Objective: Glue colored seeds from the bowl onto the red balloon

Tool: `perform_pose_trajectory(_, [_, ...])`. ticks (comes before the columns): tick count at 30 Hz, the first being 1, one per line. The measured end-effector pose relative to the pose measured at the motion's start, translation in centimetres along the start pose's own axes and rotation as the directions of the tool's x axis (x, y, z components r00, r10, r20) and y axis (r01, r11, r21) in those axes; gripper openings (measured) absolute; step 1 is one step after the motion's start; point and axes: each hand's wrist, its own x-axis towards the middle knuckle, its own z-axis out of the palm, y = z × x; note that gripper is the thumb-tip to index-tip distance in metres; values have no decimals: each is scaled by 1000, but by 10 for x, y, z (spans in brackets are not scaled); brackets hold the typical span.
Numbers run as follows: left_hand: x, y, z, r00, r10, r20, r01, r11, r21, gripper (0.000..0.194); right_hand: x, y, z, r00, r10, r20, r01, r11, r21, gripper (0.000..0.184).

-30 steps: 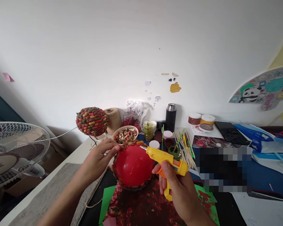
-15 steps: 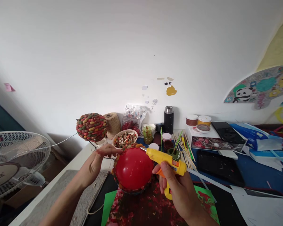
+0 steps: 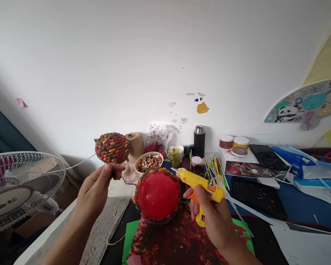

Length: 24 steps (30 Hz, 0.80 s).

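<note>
A yellow glue gun (image 3: 194,180) is gripped in my right hand (image 3: 212,215), its metal nozzle pointing left above the right side of a red balloon (image 3: 157,197). Small orange, green and brown painted pieces (image 3: 157,172) ring the balloon, while its front is bare and shiny. Raised to the left of it, my left hand (image 3: 99,186) has its thumb and fingers pinched together; anything between them is too small to make out. Behind that hand stands a ball (image 3: 112,148) covered in similar coloured pieces. The balloon rests over a paint-stained red board (image 3: 171,243).
A bowl of small mixed pieces (image 3: 148,162), a twine spool (image 3: 135,145) and a black flask (image 3: 199,141) line the wall. Wooden sticks (image 3: 216,169) and a black tray (image 3: 257,197) lie to the right. A white fan (image 3: 24,191) stands at the left.
My left hand has left the balloon's upper left edge and moved left, its fingers now pinched. The glue gun's nozzle has shifted slightly right and up from the balloon's top.
</note>
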Motion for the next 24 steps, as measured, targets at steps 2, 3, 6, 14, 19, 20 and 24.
perform_pose_trajectory(2, [-5,5,-3,997,-11,-71,5,997,-82,60,-1,0,-1,1000,-14,6,14,1000,-25,72])
perform_pose_trajectory(3, [-7,8,-4,996,-15,-88,6,995,-104,60,-2,0,-1,1000,-20,9,20,999,-40,72])
perform_pose_trajectory(6, [-18,15,-7,997,6,-76,-13,996,-91,58,-2,2,-3,999,-30,12,31,997,-73,71])
perform_pose_trajectory(14, [-46,5,-23,998,18,66,-24,996,92,34,6,4,-11,995,-80,63,87,990,-111,69])
perform_pose_trajectory(19, [-40,-18,-26,999,-50,7,49,988,147,27,6,5,-9,994,-86,64,93,988,-123,70])
perform_pose_trajectory(20, [-36,-22,-25,998,-63,-12,64,986,152,31,5,7,-9,995,-82,63,89,989,-119,69])
perform_pose_trajectory(24, [-17,-40,-22,994,-103,-25,106,977,184,44,1,14,-10,997,-74,15,75,993,-86,60])
